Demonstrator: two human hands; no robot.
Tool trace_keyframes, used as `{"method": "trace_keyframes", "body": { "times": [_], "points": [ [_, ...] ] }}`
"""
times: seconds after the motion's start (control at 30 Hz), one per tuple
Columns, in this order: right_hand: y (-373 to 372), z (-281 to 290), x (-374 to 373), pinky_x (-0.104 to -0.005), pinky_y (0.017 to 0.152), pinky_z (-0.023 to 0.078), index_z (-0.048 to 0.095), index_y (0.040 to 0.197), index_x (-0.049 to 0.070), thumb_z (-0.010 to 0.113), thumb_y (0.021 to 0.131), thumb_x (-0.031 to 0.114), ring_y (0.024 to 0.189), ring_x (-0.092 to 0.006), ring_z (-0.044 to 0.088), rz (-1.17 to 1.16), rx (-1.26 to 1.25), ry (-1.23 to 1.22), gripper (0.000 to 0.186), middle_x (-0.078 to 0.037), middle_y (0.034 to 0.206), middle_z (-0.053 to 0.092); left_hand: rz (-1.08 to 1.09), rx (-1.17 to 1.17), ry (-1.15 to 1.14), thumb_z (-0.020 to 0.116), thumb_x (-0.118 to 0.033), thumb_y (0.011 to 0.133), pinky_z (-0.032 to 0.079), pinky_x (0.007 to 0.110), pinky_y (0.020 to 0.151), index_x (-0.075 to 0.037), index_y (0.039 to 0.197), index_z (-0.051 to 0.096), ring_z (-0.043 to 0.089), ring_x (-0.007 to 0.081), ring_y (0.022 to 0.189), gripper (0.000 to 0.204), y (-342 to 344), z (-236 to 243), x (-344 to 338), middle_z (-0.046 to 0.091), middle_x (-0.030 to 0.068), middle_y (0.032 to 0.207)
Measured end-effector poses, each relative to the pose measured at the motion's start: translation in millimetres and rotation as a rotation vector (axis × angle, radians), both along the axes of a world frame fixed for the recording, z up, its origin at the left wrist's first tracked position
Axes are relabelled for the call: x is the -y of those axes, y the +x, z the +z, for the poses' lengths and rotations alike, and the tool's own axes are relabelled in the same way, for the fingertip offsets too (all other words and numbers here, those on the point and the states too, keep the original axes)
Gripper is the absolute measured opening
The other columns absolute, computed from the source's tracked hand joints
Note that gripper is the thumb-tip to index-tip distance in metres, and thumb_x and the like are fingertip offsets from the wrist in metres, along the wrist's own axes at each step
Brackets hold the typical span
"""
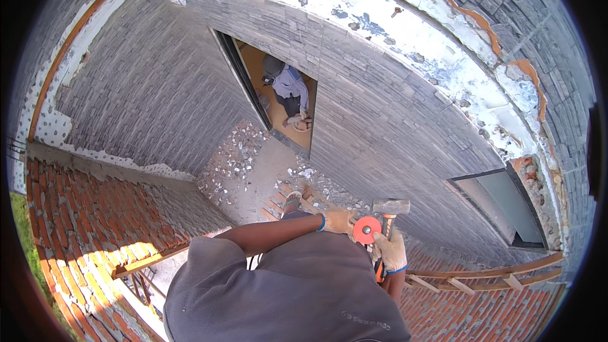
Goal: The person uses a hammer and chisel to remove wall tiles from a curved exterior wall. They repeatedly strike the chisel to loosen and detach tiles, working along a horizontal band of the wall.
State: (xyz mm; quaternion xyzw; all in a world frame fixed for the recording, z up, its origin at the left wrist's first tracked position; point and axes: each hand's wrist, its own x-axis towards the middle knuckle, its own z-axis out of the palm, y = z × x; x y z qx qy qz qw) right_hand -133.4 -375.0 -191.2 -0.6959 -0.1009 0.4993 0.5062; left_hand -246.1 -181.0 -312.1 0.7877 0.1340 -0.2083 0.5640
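Note:
My left hand (337,220), in a tan glove with a blue cuff, is closed around a chisel with a round orange hand guard (366,230). Just right of it, my right hand (391,251), gloved the same way, grips the orange and black handle of a club hammer. The grey steel hammer head (391,206) stands just above the guard, close to the grey tiled wall (380,120). The chisel's tip is hidden behind the guard and my hands. My grey shirt fills the lower middle of the view.
Far below, my sandalled foot (291,201) rests on wooden ladder rungs. Rubble (237,152) litters the ground by a doorway where another person (290,88) crouches. A window (506,206) and a wooden ladder rail (481,275) are at right, red brick wall (82,215) at left.

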Motion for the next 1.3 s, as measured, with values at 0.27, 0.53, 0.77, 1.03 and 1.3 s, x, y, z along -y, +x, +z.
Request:
{"method": "trace_keyframes", "body": {
  "times": [0.27,0.53,0.77,1.03,1.3],
  "points": [
    [26,18,6,-0.0361,0.067,0.053,0.068,0.111,0.001,0.072,0.090,0.018,0.072,-0.0155,0.064,0.049,0.427,0.089,0.028,-0.008,0.082,0.070,0.018,0.569,-0.317,0.077,-0.046,0.084,0.051,0.041,0.099,-0.006,0.138,0.055,0.064,0.0310,0.115,0.071,48,69,13,0.065,0.0171,0.126],
    [38,-29,48,-0.0397,0.067,0.052,0.064,0.097,-0.001,0.074,0.088,0.022,0.069,-0.0251,0.066,-0.037,0.614,-0.042,0.027,-0.015,0.077,0.067,0.686,-0.070,-1.358,0.048,-0.041,0.109,0.056,0.033,0.074,-0.009,0.108,0.054,0.061,0.0172,0.082,0.032,66,42,20,0.059,0.0051,0.092],
    [77,-203,130,-0.0400,0.064,0.055,0.068,0.093,-0.001,0.071,0.085,0.026,0.071,-0.0243,0.070,0.123,0.496,-0.594,0.028,-0.015,0.081,0.071,0.783,0.000,-1.414,0.057,-0.036,0.106,0.057,0.043,0.084,-0.011,0.114,0.051,0.061,0.0239,0.086,0.027,18,21,30,0.057,0.0091,0.103],
    [26,-318,262,-0.0446,0.086,0.057,0.076,0.103,0.003,0.063,0.088,0.044,0.105,-0.0355,0.072,0.555,0.232,-0.988,0.045,-0.024,0.107,0.074,0.501,-0.093,-1.379,0.053,-0.035,0.107,0.055,0.046,0.096,-0.005,0.146,0.040,0.062,0.0254,0.101,0.052,11,37,31,0.055,0.0113,0.108],
    [16,-302,225,-0.0449,0.088,0.056,0.075,0.103,0.002,0.062,0.088,0.048,0.106,-0.0374,0.071,0.380,0.254,-0.892,0.050,-0.026,0.107,0.073,0.237,-0.021,-1.317,0.053,-0.041,0.107,0.054,0.040,0.084,-0.008,0.114,0.050,0.065,0.0196,0.094,0.034,66,52,34,0.059,0.0080,0.095]
  ]
}}
